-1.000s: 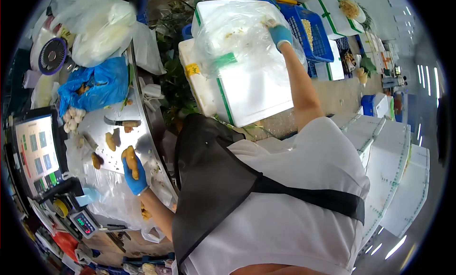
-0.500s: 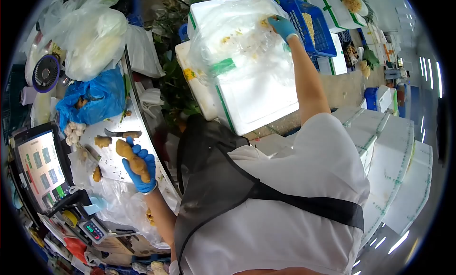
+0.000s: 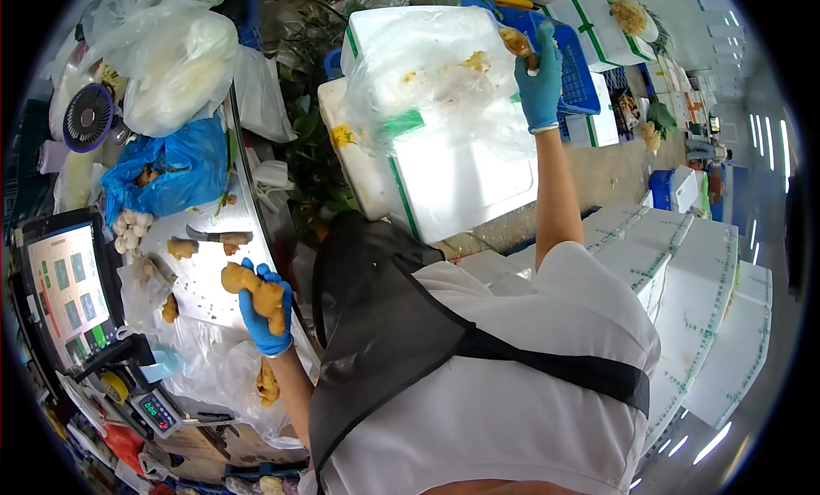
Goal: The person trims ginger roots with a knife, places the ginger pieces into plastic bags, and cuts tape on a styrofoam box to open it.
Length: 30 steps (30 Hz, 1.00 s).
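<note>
My left hand point(image 3: 269, 316), in a blue glove, is wrapped round a knobbly piece of ginger point(image 3: 256, 292) above the metal worktop. My right hand point(image 3: 540, 83), gloved in bluish green, grips a smaller brownish piece of ginger point(image 3: 517, 44) beside the blue basket. Below it, a clear plastic bag point(image 3: 444, 76) with bits of ginger lies over a white foam box point(image 3: 461, 196). On the worktop point(image 3: 209, 290) near my left hand are a knife point(image 3: 224, 236) and another ginger piece point(image 3: 182, 248).
A blue bag point(image 3: 175, 175), garlic bulbs point(image 3: 132, 230), a small fan point(image 3: 88, 117), a touch screen point(image 3: 73, 286) and a scale display point(image 3: 157, 412) crowd the left side. The blue basket point(image 3: 581, 81) stands at the upper right. White foam boxes point(image 3: 683, 281) are stacked at the right.
My right hand has come up off the plastic bag and moved right, now with a ginger piece in it. My left hand has shifted slightly right and tilted its ginger.
</note>
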{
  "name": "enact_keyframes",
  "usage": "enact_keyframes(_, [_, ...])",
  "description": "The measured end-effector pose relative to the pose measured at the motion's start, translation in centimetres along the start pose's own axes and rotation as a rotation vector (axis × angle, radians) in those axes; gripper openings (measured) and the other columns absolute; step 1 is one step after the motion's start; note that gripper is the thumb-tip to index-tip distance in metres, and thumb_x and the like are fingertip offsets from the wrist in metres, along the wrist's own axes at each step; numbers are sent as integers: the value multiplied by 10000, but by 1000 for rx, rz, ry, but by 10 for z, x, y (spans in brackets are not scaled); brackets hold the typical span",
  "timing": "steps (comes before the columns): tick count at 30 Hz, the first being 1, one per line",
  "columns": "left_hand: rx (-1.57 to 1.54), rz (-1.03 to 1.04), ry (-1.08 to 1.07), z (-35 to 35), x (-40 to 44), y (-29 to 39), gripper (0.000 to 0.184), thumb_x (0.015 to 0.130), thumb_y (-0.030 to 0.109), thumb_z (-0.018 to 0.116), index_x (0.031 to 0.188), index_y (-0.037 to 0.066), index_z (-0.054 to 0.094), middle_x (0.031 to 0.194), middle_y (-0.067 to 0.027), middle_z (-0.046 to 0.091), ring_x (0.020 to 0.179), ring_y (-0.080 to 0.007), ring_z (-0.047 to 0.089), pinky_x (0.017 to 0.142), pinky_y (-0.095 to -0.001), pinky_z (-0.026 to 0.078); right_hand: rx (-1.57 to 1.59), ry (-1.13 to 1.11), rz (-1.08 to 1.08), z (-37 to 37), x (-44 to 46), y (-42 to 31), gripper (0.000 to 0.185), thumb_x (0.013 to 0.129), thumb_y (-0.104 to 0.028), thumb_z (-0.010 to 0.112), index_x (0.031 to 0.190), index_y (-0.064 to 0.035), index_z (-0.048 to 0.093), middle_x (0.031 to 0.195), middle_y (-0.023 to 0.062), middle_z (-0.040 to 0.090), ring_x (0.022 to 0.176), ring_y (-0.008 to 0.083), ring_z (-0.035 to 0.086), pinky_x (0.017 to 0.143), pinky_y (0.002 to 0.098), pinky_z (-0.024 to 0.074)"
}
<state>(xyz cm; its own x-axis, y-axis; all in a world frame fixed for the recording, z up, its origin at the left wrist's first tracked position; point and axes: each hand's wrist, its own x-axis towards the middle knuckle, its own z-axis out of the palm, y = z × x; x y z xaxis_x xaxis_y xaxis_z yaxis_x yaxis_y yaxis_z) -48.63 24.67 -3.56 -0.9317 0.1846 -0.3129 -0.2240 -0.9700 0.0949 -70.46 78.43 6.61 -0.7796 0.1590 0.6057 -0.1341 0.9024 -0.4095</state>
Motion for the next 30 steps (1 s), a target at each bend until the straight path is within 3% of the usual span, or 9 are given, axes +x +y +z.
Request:
enact_keyframes(3, [97, -18, -50, 10, 5, -4, 545, 973, 238, 532, 1475, 130, 351, 1545, -130, 310, 1351, -311, 407, 1090, -460, 369, -87, 176, -271, -8, 11, -51, 672, 842, 63, 635, 1458, -87, 412, 1300, 135, 565, 1066, 266, 604, 917, 302, 489])
enact_keyframes(7, [456, 2, -7, 62, 20, -28, 651, 943, 224, 550, 1504, 77, 256, 1499, -179, 357, 1322, -337, 448, 1087, -451, 395, 183, 140, -211, -6, 9, -98, 462, 895, 60, 552, 1346, -43, 541, 1268, 97, 617, 1102, 211, 593, 971, 296, 457])
enact_keyframes(11, [463, 51, 81, 46, 9, -34, 642, 940, 198, 570, 1487, 42, 273, 1358, -180, 501, 1253, -338, 520, 1078, -436, 406, 1097, -595, 559, 31, -27, -134, 489, 1030, -319, 419, 1390, 10, 460, 1324, 134, 564, 1184, 228, 555, 1009, 312, 438])
enact_keyframes(16, [353, 231, 155, 30, -35, -25, 626, 1006, 458, 434, 1460, 45, 312, 1355, -165, 489, 1248, -300, 526, 1082, -396, 399, 1193, -1229, 436, 105, -140, -234, 464, 1010, -243, 483, 1370, 49, 456, 1315, 144, 553, 1186, 243, 553, 1012, 332, 441])
enact_keyframes(19, [452, 337, 282, 7, -64, -17, 776, 976, 640, 278, 1483, 53, 280, 1408, -156, 447, 1309, -278, 459, 1107, -364, 364, 1457, -1578, 679, 99, -183, -331, 375, 996, -220, 539, 1279, 26, 543, 1201, 103, 604, 1097, 179, 584, 925, 314, 497])
enact_keyframes(23, [191, 457, 219, 16, -110, -20, 789, 960, 632, 343, 1481, 42, 287, 1443, -138, 421, 1312, -257, 448, 1091, -377, 387, 1268, -1918, 579, 99, -206, -383, 382, 952, -201, 617, 1256, 25, 566, 1098, 91, 640, 932, 128, 627, 802, 285, 534])
enact_keyframes(26, [243, 613, 273, 10, -139, -33, 711, 978, 525, 449, 1474, 37, 303, 1440, -152, 431, 1292, -262, 476, 1085, -386, 398, 1128, -2034, 151, 87, -222, -418, 469, 857, -164, 732, 1261, 13, 573, 1049, 59, 657, 788, 98, 627, 726, 247, 529])
enact_keyframes(27, [305, 630, 365, 12, -149, -36, 687, 977, 480, 483, 1470, 34, 312, 1437, -156, 435, 1293, -266, 478, 1089, -388, 395, 955, -1871, -351, 87, -231, -425, 549, 782, -153, 795, 1276, -39, 584, 1040, 32, 657, 708, 77, 572, 684, 229, 501])
enact_keyframes(30, [144, 742, 363, 5, -181, -47, 637, 953, 367, 545, 1440, 4, 351, 1407, -171, 465, 1285, -308, 488, 1100, -409, 386, 1066, -1577, -577, 84, -230, -454, 567, 755, -201, 815, 1270, -92, 603, 1021, 11, 658, 664, 82, 511, 651, 244, 478])
